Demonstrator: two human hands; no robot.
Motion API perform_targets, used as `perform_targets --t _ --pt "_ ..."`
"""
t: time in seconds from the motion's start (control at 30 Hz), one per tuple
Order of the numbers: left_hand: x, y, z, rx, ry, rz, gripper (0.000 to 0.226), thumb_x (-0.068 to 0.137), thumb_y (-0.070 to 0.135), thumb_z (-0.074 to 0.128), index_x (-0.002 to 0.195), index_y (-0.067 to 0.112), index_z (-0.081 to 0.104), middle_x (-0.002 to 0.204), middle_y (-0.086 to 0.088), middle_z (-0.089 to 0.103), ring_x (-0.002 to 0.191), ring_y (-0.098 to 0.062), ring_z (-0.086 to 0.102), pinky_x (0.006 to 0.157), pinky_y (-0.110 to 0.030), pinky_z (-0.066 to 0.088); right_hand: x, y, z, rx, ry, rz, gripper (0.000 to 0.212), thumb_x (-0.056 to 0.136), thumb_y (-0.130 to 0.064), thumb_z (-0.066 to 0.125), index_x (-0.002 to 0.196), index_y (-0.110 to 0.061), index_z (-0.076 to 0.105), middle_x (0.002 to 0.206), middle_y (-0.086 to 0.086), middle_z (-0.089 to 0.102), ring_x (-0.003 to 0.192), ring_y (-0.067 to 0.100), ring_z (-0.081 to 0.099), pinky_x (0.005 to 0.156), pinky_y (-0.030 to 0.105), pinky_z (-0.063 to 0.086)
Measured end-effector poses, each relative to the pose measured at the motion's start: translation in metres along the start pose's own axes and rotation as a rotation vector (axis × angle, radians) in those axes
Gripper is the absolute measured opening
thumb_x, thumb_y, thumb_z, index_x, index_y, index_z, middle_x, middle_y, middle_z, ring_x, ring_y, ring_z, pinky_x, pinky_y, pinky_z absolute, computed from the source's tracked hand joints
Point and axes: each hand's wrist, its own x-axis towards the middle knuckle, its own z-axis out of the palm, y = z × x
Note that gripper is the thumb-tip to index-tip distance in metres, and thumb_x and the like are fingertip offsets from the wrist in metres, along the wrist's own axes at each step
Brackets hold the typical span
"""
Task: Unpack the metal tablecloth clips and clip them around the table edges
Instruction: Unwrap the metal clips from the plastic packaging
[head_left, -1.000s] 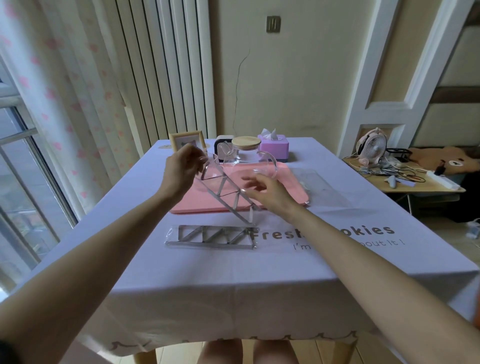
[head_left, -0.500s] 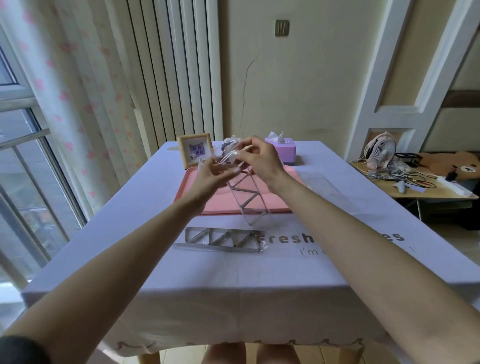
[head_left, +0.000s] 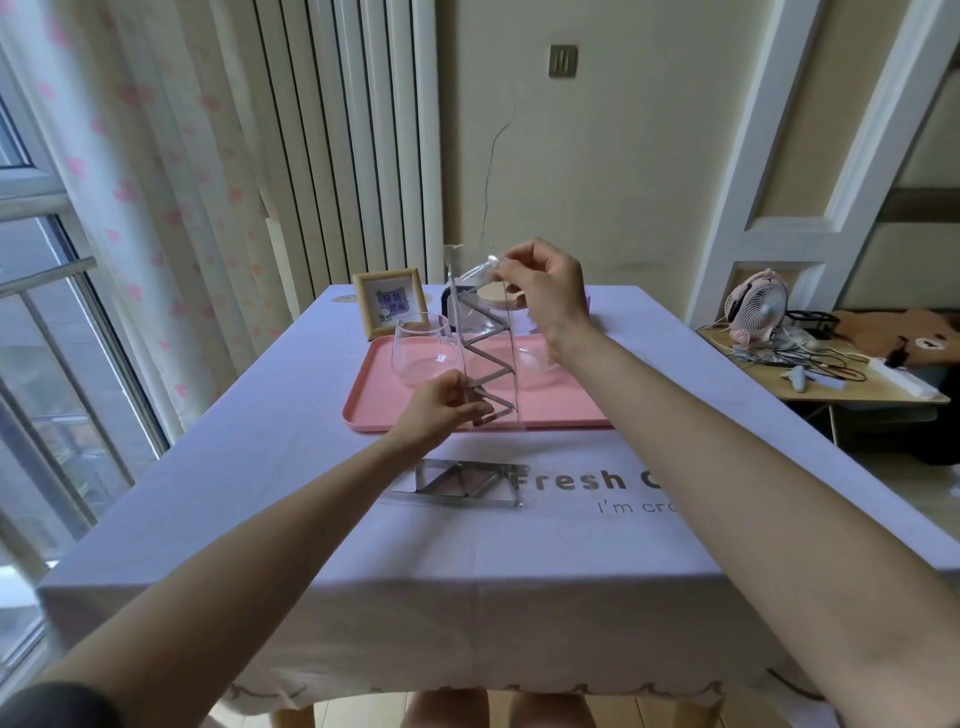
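Note:
A clear plastic packet of metal tablecloth clips (head_left: 488, 358) hangs upright in the air above the pink tray. My left hand (head_left: 441, 410) grips its lower end, where the clips form a zigzag. My right hand (head_left: 540, 288) pinches the packet's top flap near the upper end. A second packet of clips (head_left: 462, 480) lies flat on the lilac tablecloth (head_left: 467, 561) in front of the tray, partly hidden behind my left forearm.
On the pink tray (head_left: 561, 410) stands a clear glass cup (head_left: 421, 351). Behind it are a small wooden picture frame (head_left: 389, 304) and a jar with a wooden lid, partly hidden. A side table to the right carries a pink fan (head_left: 756, 306) and cables.
The packet has swung from tilted to upright. My left hand slid down from its top to its lower end, while my right hand stayed pinching the top flap.

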Motion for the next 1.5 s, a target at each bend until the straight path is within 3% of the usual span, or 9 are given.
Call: perform_targets --t 0.23,0.4,0.5,0.67,0.87,1.0,1.2,1.33,1.5 --pt "-0.005 -0.002 -0.003 -0.11 -0.055 -0.022 0.02 0.081 -0.004 0.065 0.097 -0.001 0.055 0.092 -0.021 0.063 0.071 -0.009 0.067 0.071 -0.021 0.056 0.003 -0.019 0.003 0.04 -0.013 -0.046 0.022 0.085 0.001 0.055 0.07 -0.014 0.052 0.071 0.009 0.066 0.054 0.012 0.048 0.047 0.018 0.042" --pt "-0.006 0.005 0.003 -0.132 -0.083 0.028 0.01 0.084 -0.004 0.061 0.089 0.004 0.058 0.091 -0.022 0.064 0.077 -0.024 0.064 0.082 -0.044 0.051 0.002 -0.015 0.002 -0.05 -0.12 -0.061 0.01 0.088 -0.008 0.06 0.082 -0.014 0.055 0.076 0.009 0.066 0.048 -0.004 0.053 0.049 0.01 0.039" --pt "-0.004 0.006 0.006 -0.172 -0.09 0.029 0.014 0.086 -0.006 0.056 0.089 0.007 0.055 0.085 -0.011 0.066 0.068 -0.011 0.068 0.078 -0.036 0.054 0.002 0.001 -0.002 -0.247 -0.243 -0.003 0.008 0.083 -0.013 0.069 0.089 -0.011 0.065 0.073 0.004 0.066 0.056 0.001 0.06 0.06 0.012 0.044" --pt "-0.001 0.008 0.008 -0.215 -0.057 0.008 0.016 0.086 0.004 0.062 0.097 0.001 0.051 0.088 -0.011 0.067 0.076 -0.015 0.068 0.071 -0.025 0.056 0.0 0.003 -0.007 -0.273 -0.165 -0.042 0.011 0.084 -0.008 0.068 0.083 0.003 0.068 0.064 0.006 0.064 0.039 -0.003 0.05 0.041 0.01 0.036" --pt "0.004 0.011 0.009 -0.173 -0.004 0.033 0.022 0.088 0.01 0.061 0.099 -0.007 0.053 0.087 -0.013 0.067 0.063 0.0 0.063 0.056 -0.012 0.045 0.008 -0.006 -0.009 -0.241 -0.152 -0.077 0.016 0.085 -0.015 0.068 0.071 -0.017 0.061 0.07 0.012 0.069 0.046 -0.001 0.054 0.048 0.014 0.038" --pt "0.002 0.016 0.009 -0.253 0.003 0.043 0.012 0.09 0.005 0.056 0.099 0.0 0.05 0.084 -0.009 0.067 0.066 -0.002 0.067 0.057 -0.015 0.048 0.001 0.008 -0.013 -0.353 -0.245 0.029 0.006 0.082 -0.013 0.071 0.083 -0.008 0.067 0.067 0.0 0.065 0.056 0.002 0.06 0.049 0.012 0.038" --pt "0.001 0.021 0.009 -0.262 0.002 0.032 0.008 0.091 0.012 0.058 0.093 0.008 0.051 0.086 -0.003 0.069 0.071 -0.005 0.068 0.066 -0.02 0.05 0.005 0.001 -0.014 -0.215 -0.078 -0.125 0.021 0.082 -0.012 0.07 0.064 -0.019 0.062 0.063 0.001 0.065 0.043 -0.002 0.05 0.05 0.013 0.039" --pt "0.002 0.022 0.01 -0.258 -0.014 0.026 0.01 0.091 0.014 0.058 0.096 0.008 0.052 0.092 -0.004 0.07 0.076 -0.01 0.067 0.063 -0.017 0.049 0.007 0.0 -0.014 -0.134 -0.01 -0.179 0.012 0.083 -0.014 0.07 0.073 -0.007 0.068 0.06 0.001 0.065 0.043 -0.002 0.049 0.053 0.015 0.038" --pt "0.001 0.023 0.012 -0.311 -0.014 0.037 0.005 0.091 0.009 0.056 0.093 0.006 0.052 0.085 -0.006 0.069 0.07 -0.005 0.069 0.057 -0.012 0.048 0.004 0.007 -0.012 -0.22 -0.155 -0.117 0.014 0.087 -0.012 0.064 0.074 -0.012 0.062 0.064 0.005 0.066 0.043 -0.001 0.055 0.045 0.01 0.038"
